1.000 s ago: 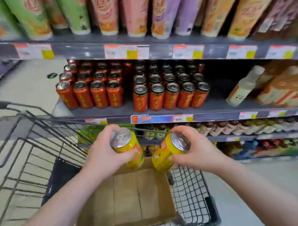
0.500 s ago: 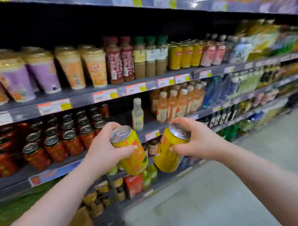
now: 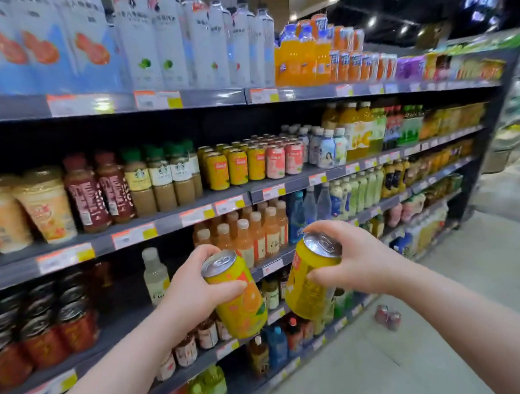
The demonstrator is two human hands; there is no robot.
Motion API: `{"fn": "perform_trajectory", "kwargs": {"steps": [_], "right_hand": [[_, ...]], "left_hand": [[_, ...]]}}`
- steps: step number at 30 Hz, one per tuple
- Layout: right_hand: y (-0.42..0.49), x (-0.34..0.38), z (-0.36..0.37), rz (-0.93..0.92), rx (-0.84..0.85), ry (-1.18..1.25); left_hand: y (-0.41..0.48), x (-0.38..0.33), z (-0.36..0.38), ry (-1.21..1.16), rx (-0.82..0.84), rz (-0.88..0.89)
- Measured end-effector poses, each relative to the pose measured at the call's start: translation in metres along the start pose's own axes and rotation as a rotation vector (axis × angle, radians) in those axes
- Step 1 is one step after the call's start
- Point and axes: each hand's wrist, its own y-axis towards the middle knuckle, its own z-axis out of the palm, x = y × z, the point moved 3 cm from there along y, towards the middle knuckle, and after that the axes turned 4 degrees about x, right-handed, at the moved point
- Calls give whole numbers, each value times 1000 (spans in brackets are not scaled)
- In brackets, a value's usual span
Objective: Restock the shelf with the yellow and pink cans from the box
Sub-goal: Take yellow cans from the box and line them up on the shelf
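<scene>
Yellow left can [image 3: 245,307] tilts in the grip of the left hand [image 3: 194,286]; right hand [image 3: 359,258] clasps the right can [image 3: 301,293].

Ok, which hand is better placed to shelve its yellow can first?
Probably the left. The left hand grips its yellow can almost straight below the shelved yellow cans; the right hand grips the other can further right, under the pink cans.
</scene>
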Motion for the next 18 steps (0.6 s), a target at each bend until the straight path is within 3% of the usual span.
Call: {"fn": "perform_trajectory", "kwargs": {"steps": [9, 18], "right_hand": [[61, -39, -42, -19, -6, -60], [233, -38, -61, -187, -45, -126]], "left_hand": [[76, -8, 21, 45, -10, 36], [190, 9, -12, 115, -62, 74]]}}
